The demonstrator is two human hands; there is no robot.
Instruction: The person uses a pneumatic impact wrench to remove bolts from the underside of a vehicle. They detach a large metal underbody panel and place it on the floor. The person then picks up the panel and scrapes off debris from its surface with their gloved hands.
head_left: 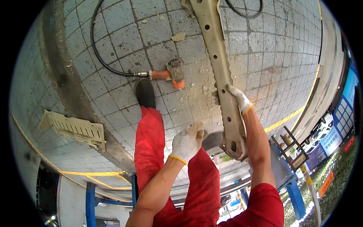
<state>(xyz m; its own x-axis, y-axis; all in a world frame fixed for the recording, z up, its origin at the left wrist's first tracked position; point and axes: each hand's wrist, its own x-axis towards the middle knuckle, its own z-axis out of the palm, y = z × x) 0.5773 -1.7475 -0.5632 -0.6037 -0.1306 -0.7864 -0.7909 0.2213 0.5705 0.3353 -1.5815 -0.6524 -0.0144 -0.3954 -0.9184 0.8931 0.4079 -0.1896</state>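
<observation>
A long beige metal beam (220,72), dirty and pierced with a row of holes, runs from the top of the view down to my right side. My right hand (239,97), in a white knit glove, grips its right edge at mid-length, with some fingers hidden behind it. Left of the beam's lower end, my left hand (187,143), gloved the same way, hangs above my legs. Its fingers are loosely bent and apart, with nothing visible in them; the fingertips look stained. An orange and grey air impact wrench (172,74) lies on the floor beside my shoe (145,94).
A black air hose (95,45) curves from the wrench toward the top. Dried mud crumbs (196,85) litter the tiled floor near the beam. A slotted beige metal plate (73,128) lies at the left. Blue posts (296,198) and a metal frame (290,151) stand at the lower right.
</observation>
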